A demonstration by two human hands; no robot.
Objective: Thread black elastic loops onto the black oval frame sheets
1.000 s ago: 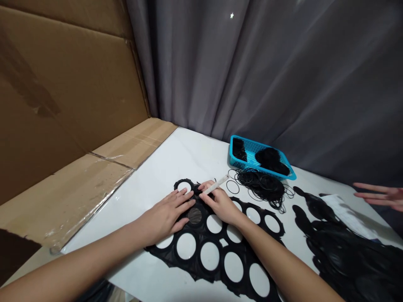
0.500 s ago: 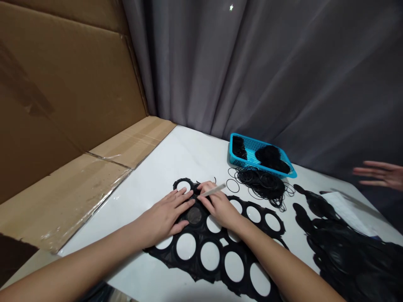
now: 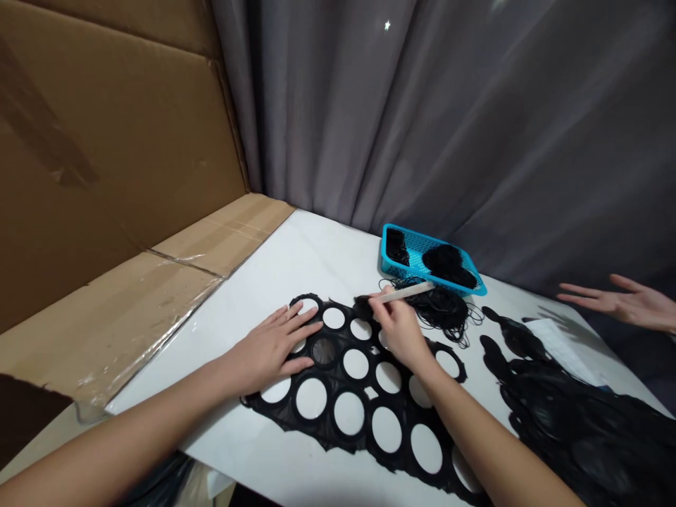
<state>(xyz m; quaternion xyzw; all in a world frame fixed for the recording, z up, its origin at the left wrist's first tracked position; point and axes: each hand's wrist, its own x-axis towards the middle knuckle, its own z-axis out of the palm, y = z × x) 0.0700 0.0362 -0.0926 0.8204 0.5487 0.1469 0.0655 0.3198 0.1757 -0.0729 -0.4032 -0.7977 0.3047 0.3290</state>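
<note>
A thin black rubber sheet (image 3: pixel 328 431) with rows of round holes lies on the white table. My left hand (image 3: pixel 269 348) rests flat on its left side, fingers spread. One hole close to those fingertips still holds a dark, thin disc (image 3: pixel 323 351); white table shows through most others. Above the sheet's far edge, my right hand (image 3: pixel 404 334) is closed around a pale flat stick (image 3: pixel 405 291) that points up and right. A small black round piece (image 3: pixel 362 307) is at its fingertips, apparently pinched. The fingers partly hide how it is gripped.
Behind my right hand lie loose black rings (image 3: pixel 443 310) and a blue basket (image 3: pixel 404 270) with black bundles. Black rubber sheets (image 3: pixel 591 422) and a white paper or cloth (image 3: pixel 565 348) are at right, below another person's hand (image 3: pixel 628 303). Cardboard (image 3: pixel 116 141) walls the left.
My right hand has moved right with the stick, and the black piece came away from the far-left part of the sheet, leaving a hole. My left hand stays almost in place.
</note>
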